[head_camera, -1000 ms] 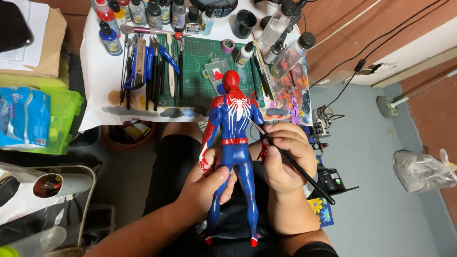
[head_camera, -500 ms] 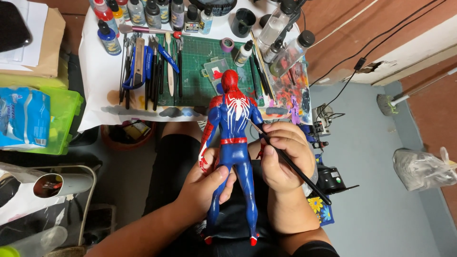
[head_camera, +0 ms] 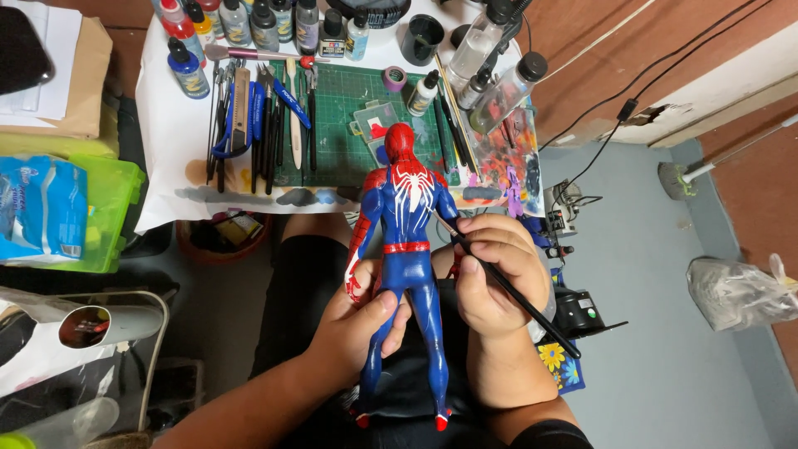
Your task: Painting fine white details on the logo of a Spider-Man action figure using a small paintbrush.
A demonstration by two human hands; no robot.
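Note:
A red and blue superhero figure point(head_camera: 407, 216) with a white spider mark on its back stands upright over my lap, facing away from me. My left hand point(head_camera: 362, 328) is wrapped around its thighs, thumb across the back of one leg. My right hand point(head_camera: 499, 274) grips a thin black paintbrush point(head_camera: 519, 295), whose tip rests against the figure's right arm near the elbow. The brush handle sticks out to the lower right past my wrist.
Ahead is a small white table with a green cutting mat point(head_camera: 332, 125), a row of knives and tools point(head_camera: 258, 116), paint bottles point(head_camera: 249, 21), a paint-smeared palette point(head_camera: 511, 158). Green bin with blue packets point(head_camera: 58, 212) at left; cables and a plastic bag point(head_camera: 740, 291) on the right floor.
Nearly nothing differs; the brush has shifted slightly along the figure's right arm while my left hand keeps the same hold.

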